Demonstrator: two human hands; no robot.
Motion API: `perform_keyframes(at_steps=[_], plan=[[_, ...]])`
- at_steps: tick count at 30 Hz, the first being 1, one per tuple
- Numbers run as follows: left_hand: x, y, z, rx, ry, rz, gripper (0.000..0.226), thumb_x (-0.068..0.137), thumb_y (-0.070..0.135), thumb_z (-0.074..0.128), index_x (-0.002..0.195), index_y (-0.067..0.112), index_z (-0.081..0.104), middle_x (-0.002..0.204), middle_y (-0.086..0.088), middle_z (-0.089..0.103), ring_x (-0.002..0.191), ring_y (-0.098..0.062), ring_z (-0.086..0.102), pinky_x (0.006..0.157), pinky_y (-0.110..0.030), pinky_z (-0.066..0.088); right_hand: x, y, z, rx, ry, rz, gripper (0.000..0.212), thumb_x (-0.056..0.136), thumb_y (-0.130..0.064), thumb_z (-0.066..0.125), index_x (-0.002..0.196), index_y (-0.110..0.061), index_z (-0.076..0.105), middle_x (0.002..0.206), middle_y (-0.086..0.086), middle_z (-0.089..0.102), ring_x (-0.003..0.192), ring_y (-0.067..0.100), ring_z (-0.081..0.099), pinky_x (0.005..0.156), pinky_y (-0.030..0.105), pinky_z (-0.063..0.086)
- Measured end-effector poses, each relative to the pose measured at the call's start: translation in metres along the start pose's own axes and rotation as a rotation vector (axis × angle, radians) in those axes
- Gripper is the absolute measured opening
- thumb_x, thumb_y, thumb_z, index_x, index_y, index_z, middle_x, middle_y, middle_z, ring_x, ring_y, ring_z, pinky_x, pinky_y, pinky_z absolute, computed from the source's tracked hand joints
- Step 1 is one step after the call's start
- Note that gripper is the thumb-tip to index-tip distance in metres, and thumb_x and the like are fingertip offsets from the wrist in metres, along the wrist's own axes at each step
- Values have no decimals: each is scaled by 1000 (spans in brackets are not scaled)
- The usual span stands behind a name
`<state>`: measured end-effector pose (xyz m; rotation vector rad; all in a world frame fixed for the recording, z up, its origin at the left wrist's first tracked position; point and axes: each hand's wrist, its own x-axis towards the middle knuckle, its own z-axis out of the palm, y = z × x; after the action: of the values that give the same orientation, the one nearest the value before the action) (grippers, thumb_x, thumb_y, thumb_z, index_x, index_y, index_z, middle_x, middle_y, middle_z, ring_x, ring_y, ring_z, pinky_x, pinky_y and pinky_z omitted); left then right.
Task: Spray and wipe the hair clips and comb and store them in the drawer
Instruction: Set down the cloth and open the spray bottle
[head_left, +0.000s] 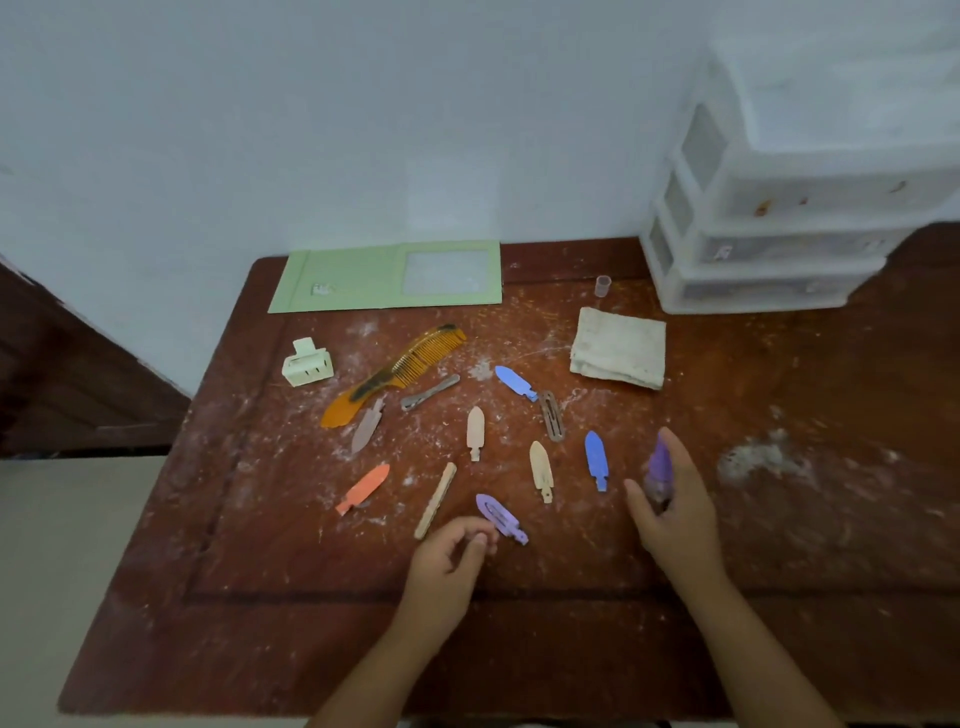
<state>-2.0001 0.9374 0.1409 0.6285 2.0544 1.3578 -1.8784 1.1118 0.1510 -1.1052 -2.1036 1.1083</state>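
Nearest, the left hand (451, 552) is curling loosely, fingertips closing toward the lilac clip (502, 517) at its tail end; whether they are touching it yet cannot be told. The right hand (670, 512) is gripping a small purple spray bottle (658, 470), fingers wrapped round it. Risk here: the nozzle's direction is unreadable, so a squeeze could be wetting the dusty wooden table (519, 649) rather than the clips and turning the white powder to paste. A loose pinch could also be flicking the lilac clip toward the near edge, which lies close behind both wrists. Mid-table, clips are lying crowded: orange clip (363, 489), two blue clips (596, 459), beige ones, so a sweeping arm could be scattering them. Open room is lying right of the bottle. Farther back, the amber comb (395, 374), white claw clip (307, 362) and folded cloth (618, 347) are waiting untouched. Farthest, the white drawer unit (769, 249) is standing shut, a small clear cap (601, 286) just beside it.
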Motion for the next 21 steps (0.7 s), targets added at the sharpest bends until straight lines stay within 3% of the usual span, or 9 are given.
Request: perform_keyframes(at_steps=[3, 5, 8, 10, 12, 14, 17, 19, 21], plan=[[0, -1, -2, 13, -27, 12, 29, 89, 9, 47, 73, 31, 59, 72, 10, 62, 73, 6, 57, 68, -10, 43, 3, -4, -1, -48, -47, 28, 70, 79, 7, 60, 139, -12, 29, 105, 2, 53, 82, 10, 53, 79, 24, 38], [0, -1, -6, 26, -38, 23, 34, 90, 3, 47, 74, 31, 58, 75, 9, 60, 73, 7, 56, 67, -9, 43, 5, -5, 0, -88, -63, 57, 73, 77, 6, 59, 140, -17, 28, 84, -4, 53, 60, 7, 45, 62, 22, 36], [1, -1, -12, 59, -20, 28, 40, 89, -3, 46, 74, 31, 58, 75, 9, 60, 72, 9, 56, 69, -10, 43, 4, -4, 0, -146, -94, 54, 74, 77, 7, 57, 139, -21, 29, 63, -14, 44, 51, 9, 40, 49, 10, 32], [1, -2, -16, 59, 6, 37, 40, 88, -4, 46, 75, 33, 57, 76, 10, 60, 72, 11, 57, 69, -9, 44, 3, -5, 1, -129, -100, 62, 72, 78, 6, 58, 139, -19, 31, 64, -10, 50, 49, 13, 42, 51, 13, 36], [0, -3, -20, 70, 51, 53, 38, 89, -2, 47, 78, 33, 57, 78, 13, 60, 73, 10, 58, 67, -4, 43, 2, -6, 1, -92, -95, 66, 69, 78, 4, 62, 138, -17, 33, 83, -2, 59, 60, 18, 49, 63, 23, 41], [-1, -4, -25, 159, 138, 91, 23, 89, 10, 48, 86, 27, 62, 82, 18, 57, 75, 4, 57, 67, -3, 41, -3, -6, 4, -66, -109, 60, 70, 78, 3, 63, 135, -23, 33, 86, -6, 55, 63, 16, 50, 68, 27, 38], [4, -6, -35, 419, 221, 92, 27, 88, 19, 49, 109, 9, 61, 92, 13, 56, 84, -4, 53, 68, -10, 37, -15, -9, 14, -33, -133, 47, 66, 77, 7, 61, 132, -20, 36, 69, -12, 49, 49, 8, 43, 55, 21, 36], [10, -6, -39, 607, 187, 15, 35, 91, 22, 48, 124, 11, 51, 115, 0, 55, 106, -16, 50, 85, -22, 38, -24, -11, 22, -20, -149, 4, 66, 75, 9, 61, 130, -19, 37, 72, -10, 52, 48, 6, 44, 52, 14, 35], [13, -4, -40, 749, 125, -58, 42, 93, 30, 43, 132, 15, 41, 129, -1, 46, 120, -16, 41, 97, -23, 33, -32, -12, 29, 6, -160, -13, 65, 74, 12, 61, 127, -18, 37, 76, -13, 50, 55, 4, 55, 51, 6, 37]])
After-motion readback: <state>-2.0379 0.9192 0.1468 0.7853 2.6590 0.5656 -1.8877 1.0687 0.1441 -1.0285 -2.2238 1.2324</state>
